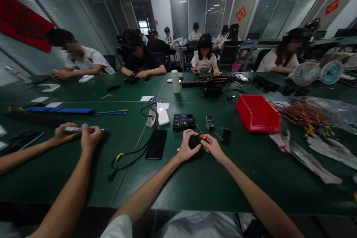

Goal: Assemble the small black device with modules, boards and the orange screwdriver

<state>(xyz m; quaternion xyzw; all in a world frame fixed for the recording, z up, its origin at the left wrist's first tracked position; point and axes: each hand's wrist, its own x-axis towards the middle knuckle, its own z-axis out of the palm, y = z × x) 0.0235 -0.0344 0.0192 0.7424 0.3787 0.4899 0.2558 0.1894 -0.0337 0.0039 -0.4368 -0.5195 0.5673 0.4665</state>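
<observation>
Close in front of me, my left hand (187, 145) is wrapped round a small black part (193, 141). My right hand (214, 148) touches the right side of that part and pinches a small orange-handled tool (204, 138), whose thin shaft points up and to the left. Just beyond my hands lies a black module with several sections (183, 121). A small circuit piece (209, 123) rests to its right, and a small dark rectangular piece (226, 137) lies to the right of my right hand.
A black phone (156, 144), a white device (163, 114) and black cables (134, 152) lie left. A red bin (258, 114), gloves (308, 160) and copper wires (302, 113) are right. A green bottle (175, 81) stands ahead. Another person's hands (90, 137) work at left.
</observation>
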